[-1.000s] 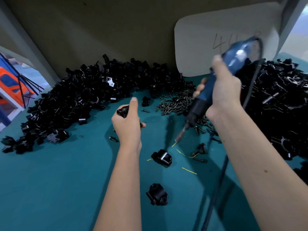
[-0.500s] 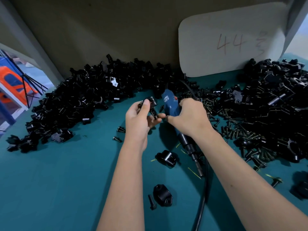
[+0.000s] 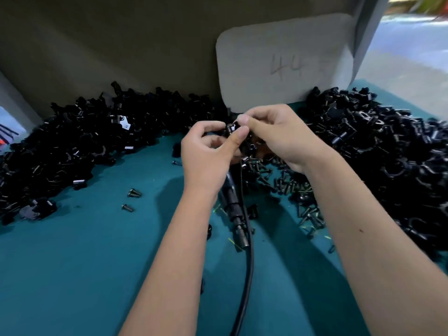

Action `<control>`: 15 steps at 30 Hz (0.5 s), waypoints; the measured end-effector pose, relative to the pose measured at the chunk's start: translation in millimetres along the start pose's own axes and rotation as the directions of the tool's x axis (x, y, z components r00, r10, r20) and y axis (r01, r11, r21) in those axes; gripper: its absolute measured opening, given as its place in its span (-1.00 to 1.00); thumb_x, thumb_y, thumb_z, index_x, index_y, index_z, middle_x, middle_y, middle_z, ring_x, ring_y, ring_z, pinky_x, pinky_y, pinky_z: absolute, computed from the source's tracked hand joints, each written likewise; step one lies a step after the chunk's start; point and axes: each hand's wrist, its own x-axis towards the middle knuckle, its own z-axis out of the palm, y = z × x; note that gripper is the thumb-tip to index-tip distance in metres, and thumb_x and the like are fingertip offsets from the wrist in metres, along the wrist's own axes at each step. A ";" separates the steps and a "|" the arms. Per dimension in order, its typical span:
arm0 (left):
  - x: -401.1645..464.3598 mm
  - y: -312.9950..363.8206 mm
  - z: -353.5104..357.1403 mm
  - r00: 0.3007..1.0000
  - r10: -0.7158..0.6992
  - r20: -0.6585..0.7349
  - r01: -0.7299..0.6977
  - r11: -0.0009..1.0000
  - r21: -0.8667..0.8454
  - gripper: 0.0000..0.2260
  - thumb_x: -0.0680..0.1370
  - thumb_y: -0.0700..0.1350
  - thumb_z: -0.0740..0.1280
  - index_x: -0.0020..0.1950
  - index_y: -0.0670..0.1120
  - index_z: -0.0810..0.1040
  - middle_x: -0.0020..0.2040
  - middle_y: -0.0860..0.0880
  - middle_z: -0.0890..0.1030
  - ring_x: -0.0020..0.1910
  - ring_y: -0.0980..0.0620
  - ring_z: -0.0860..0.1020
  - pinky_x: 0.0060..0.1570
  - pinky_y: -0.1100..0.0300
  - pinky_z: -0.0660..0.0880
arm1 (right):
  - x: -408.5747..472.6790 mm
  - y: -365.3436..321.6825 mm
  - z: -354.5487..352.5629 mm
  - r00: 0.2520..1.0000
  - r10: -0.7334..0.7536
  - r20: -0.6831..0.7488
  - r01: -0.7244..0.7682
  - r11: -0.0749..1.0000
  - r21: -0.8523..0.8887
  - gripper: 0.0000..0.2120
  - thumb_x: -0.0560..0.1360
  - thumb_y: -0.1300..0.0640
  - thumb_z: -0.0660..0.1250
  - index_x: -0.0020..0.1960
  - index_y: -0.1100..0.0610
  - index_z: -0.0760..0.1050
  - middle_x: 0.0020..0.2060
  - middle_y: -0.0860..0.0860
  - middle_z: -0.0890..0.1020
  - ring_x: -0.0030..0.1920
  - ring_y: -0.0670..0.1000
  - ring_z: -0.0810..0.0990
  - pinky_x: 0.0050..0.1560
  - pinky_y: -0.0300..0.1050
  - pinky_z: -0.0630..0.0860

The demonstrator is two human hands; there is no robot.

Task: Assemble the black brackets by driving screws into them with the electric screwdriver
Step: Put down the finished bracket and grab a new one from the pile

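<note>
Pinching one black bracket (image 3: 232,130) between left hand (image 3: 206,156) and right hand (image 3: 278,137), likely seating a screw, leaving electric screwdriver (image 3: 234,204) lying on the table below.

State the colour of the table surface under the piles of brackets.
Teal, a dark blue-green table surface, plain without pattern; the head view shows it best.

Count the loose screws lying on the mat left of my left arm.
2: one screw nearer the left bracket pile, another screw just below it. Others may hide within the pile.
</note>
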 end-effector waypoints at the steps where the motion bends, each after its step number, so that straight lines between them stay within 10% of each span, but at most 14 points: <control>1: 0.8 2.0 12.5 1.000 0.007 0.012 -0.007 1.000 0.023 -0.73 0.46 -0.01 0.60 0.01 -0.10 0.63 -0.28 -0.10 0.70 -0.31 -0.03 0.69 -0.25 0.03 0.63 | -0.4 0.5 -10.6 0.998 0.005 -0.062 -0.007 1.000 -0.025 -0.77 0.63 0.03 0.41 -0.15 0.10 0.68 -0.33 0.16 0.59 -0.34 0.05 0.50 -0.36 -0.14 0.44; 5: -4.1 20.9 78.2 0.992 0.124 0.030 -0.127 0.941 0.315 -0.85 0.51 0.04 0.54 -0.05 -0.02 0.73 -0.22 0.08 0.70 -0.18 0.11 0.66 -0.07 0.07 0.62 | -6.5 0.4 -68.3 0.932 0.029 -0.362 -0.118 0.967 -0.226 -0.75 0.50 -0.05 0.51 -0.19 0.13 0.67 -0.46 -0.06 0.62 -0.48 -0.08 0.53 -0.37 -0.16 0.48; 15: -14.0 40.1 195.8 0.958 0.037 0.284 -0.120 0.952 0.282 -0.89 0.53 -0.20 0.34 -0.05 -0.05 0.66 -0.05 -0.05 0.66 0.01 -0.04 0.61 0.09 0.01 0.58 | -21.1 9.7 -141.4 0.703 -0.026 -0.710 -0.454 0.753 -0.477 -0.75 0.48 0.21 0.37 0.00 0.40 0.67 0.03 0.42 0.65 0.16 0.36 0.59 0.08 0.14 0.56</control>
